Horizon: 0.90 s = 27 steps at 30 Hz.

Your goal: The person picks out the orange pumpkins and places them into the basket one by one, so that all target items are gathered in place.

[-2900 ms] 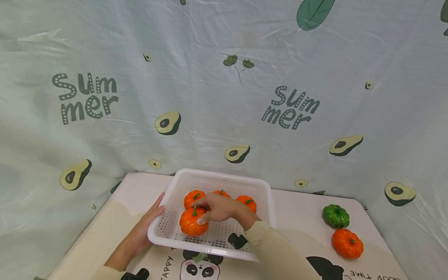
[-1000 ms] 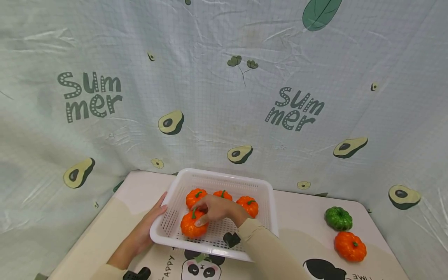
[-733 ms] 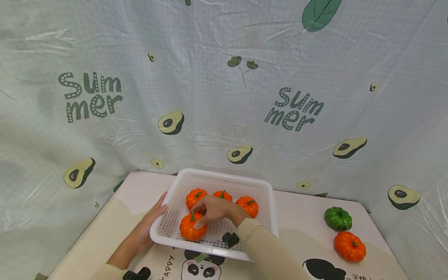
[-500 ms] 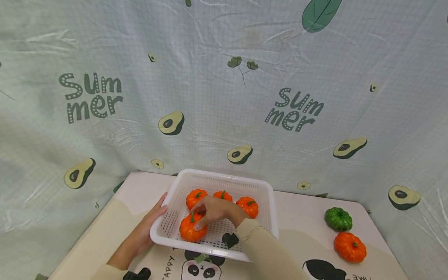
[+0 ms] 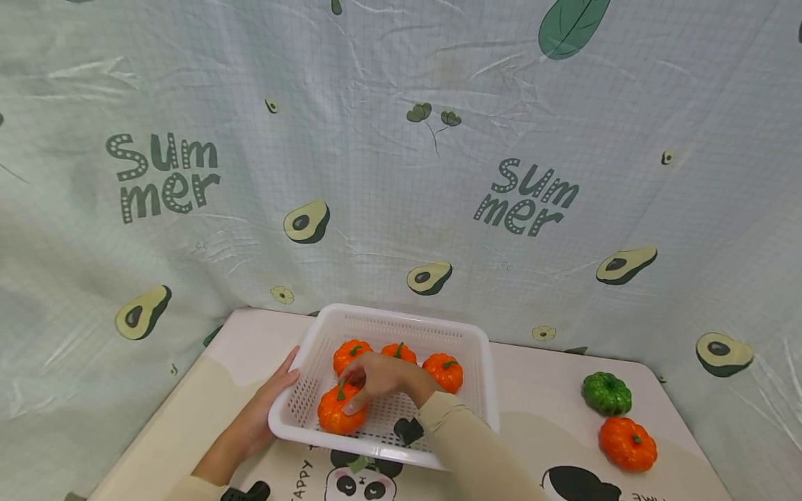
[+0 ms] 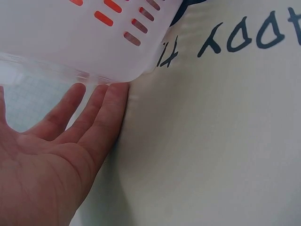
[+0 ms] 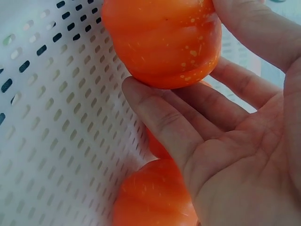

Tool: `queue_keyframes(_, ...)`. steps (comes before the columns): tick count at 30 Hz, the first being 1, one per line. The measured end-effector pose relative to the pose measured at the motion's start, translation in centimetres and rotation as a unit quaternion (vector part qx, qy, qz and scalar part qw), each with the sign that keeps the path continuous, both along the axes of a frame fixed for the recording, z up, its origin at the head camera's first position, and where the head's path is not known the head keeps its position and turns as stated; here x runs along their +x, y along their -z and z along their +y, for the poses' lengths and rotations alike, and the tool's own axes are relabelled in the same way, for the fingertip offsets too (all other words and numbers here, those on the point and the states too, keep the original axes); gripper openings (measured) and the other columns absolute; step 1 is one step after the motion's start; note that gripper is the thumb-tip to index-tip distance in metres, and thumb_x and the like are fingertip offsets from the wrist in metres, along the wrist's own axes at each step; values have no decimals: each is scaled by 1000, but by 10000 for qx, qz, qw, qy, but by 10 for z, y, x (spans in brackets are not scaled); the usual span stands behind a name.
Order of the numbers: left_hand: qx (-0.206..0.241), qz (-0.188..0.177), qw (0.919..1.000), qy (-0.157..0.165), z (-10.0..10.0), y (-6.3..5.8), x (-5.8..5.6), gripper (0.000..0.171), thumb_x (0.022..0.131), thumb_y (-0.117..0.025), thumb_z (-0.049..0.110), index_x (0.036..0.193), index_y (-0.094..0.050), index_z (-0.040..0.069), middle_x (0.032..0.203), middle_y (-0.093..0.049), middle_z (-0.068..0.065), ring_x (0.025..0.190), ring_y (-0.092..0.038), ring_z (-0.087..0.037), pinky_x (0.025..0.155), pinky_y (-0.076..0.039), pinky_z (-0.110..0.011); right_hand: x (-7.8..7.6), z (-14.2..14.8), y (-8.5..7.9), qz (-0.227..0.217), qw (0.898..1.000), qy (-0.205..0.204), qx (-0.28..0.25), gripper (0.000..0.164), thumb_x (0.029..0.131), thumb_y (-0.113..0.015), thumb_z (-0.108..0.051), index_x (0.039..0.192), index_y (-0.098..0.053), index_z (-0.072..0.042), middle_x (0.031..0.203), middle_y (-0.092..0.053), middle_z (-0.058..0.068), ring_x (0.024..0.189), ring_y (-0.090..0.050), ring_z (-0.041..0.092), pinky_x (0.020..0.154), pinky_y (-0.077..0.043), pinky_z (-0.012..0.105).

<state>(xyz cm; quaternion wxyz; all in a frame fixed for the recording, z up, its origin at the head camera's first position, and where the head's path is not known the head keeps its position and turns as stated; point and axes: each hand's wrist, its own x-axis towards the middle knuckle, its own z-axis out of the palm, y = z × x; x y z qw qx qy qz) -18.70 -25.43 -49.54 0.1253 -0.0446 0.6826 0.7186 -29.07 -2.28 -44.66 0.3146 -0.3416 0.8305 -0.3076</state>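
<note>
A small orange pumpkin [image 5: 341, 417] with a green stem is gripped between the thumb and fingers of my right hand [image 5: 387, 376], inside the front left part of a white perforated basket [image 5: 401, 317]. In the right wrist view the fingers lie along one side of that pumpkin [image 7: 162, 42] and the thumb along the other. Behind it in the basket sit 3 more orange pumpkins, among them one at the right [image 5: 443, 372]. My left hand [image 5: 263, 407] rests against the basket's left side; its straight fingertips meet the basket wall [image 6: 56, 52] in the left wrist view.
On the table [image 5: 526, 390] to the right, a green pumpkin [image 5: 606, 393] stands just behind another orange pumpkin [image 5: 628, 445]. A hanging sheet [image 5: 376, 160] printed with avocados closes off the back. The table cover has a panda print [image 5: 360, 480] in front of the basket.
My right hand has shifted the gripped pumpkin slightly left and toward the basket's front. My left hand has stayed at the basket's left side.
</note>
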Motion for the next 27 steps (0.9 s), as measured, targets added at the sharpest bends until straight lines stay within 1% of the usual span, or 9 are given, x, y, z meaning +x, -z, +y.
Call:
queue_keyframes(4,11,29,10000,7,0,1,0,74,107,-40,45,168,2,36,178,6,-9,159,-9,-50,116,-22,-74,2,-2,1,55,9999,92,47,47,81,-90,-23,124,-74,-13,120,-74,-3,112,-66,12,107,-52,35)
queue_keyframes(9,1,-19,9999,-106,0,2,-1,75,106,-43,46,168,-1,38,178,4,-6,160,-10,-49,116,-25,-74,4,-4,2,141,9997,159,123,48,81,-90,-24,125,-74,-14,121,-73,-3,112,-66,12,107,-52,35)
queue_keyframes(11,30,-34,9999,-123,0,2,-1,74,106,-43,46,168,-2,38,179,4,-5,160,-10,-48,117,-24,-73,4,-5,2,175,9997,119,142,47,81,-90,-24,125,-74,-13,120,-74,-4,110,-66,11,105,-53,34)
queue_keyframes(16,159,-28,9999,-3,-1,1,0,72,108,-38,46,168,2,35,178,7,-7,160,-8,-46,120,-17,-73,5,-5,2,270,9995,-37,187,43,84,-87,-26,123,-75,-14,116,-75,-6,104,-66,9,101,-54,31)
queue_keyframes(19,147,-20,9999,39,-1,0,0,72,109,-37,46,168,2,35,178,8,-7,160,-7,-45,121,-15,-72,5,-5,2,276,9994,-90,200,44,85,-87,-26,125,-74,-12,118,-75,-6,105,-65,9,103,-53,32)
queue_keyframes(23,108,-7,9999,5,-1,0,0,72,109,-37,47,168,2,35,178,8,-7,160,-6,-45,121,-14,-71,4,-4,0,196,9996,-124,143,44,85,-86,-17,126,-74,-11,121,-75,-4,108,-65,10,105,-52,32)
queue_keyframes(27,118,10,9999,21,0,0,-1,72,109,-37,46,168,3,35,178,9,-6,161,-3,-45,121,-11,-71,5,-4,-2,79,9999,-124,60,41,82,-85,-6,122,-75,-11,115,-75,-5,102,-63,8,103,-52,29)
